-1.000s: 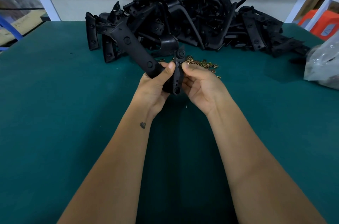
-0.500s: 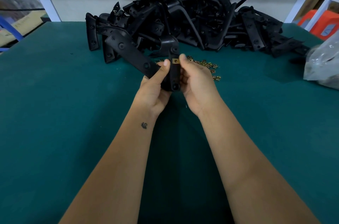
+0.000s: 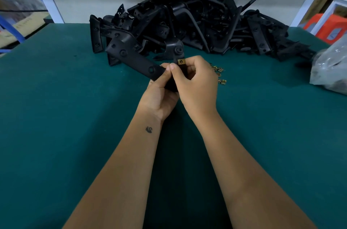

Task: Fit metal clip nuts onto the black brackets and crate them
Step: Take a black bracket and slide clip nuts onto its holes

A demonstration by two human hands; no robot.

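A black L-shaped bracket [image 3: 135,59] is held above the green table, its long arm pointing up and left. My left hand [image 3: 159,95] grips it from below at the bend. A brass clip nut [image 3: 181,61] sits on the bracket's short upright arm. My right hand [image 3: 195,82] curls round that arm, thumb and fingers pinching just beside the nut. Several loose brass clip nuts [image 3: 218,73] lie on the table right behind my right hand. The bracket's lower end is hidden by my hands.
A big heap of black brackets [image 3: 197,20] fills the far middle of the green table [image 3: 65,116]. A grey plastic bag [image 3: 330,71] lies at the right edge. Cardboard boxes [image 3: 18,22] stand off the table's left, an orange stool [image 3: 330,28] off the right.
The bracket turned, so a brass clip nut came into view on its short arm. My right hand slid over that arm and closed round it. The left hand kept its grip.
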